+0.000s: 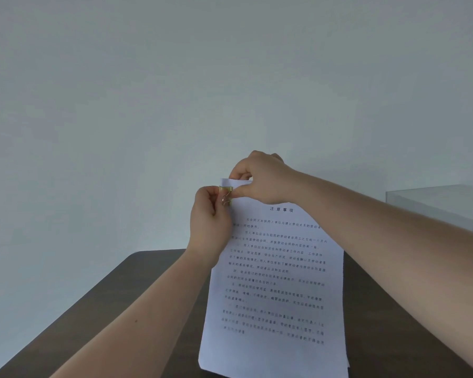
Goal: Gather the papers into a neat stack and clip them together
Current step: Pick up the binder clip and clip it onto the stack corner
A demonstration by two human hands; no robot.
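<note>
A stack of white printed papers (276, 290) stands nearly upright, its bottom edge resting low over the dark table. A small gold binder clip (226, 195) sits on the stack's top left corner. My left hand (209, 222) pinches the clip from the left side, fingers closed on it. My right hand (260, 181) grips the top edge of the papers just right of the clip, thumb in front and fingers behind. The sheets look aligned, with only a slight offset at the bottom right corner.
A dark brown table (115, 296) runs under the papers, its left edge slanting toward the lower left. A pale translucent box (443, 205) stands at the right. A plain light wall fills the background.
</note>
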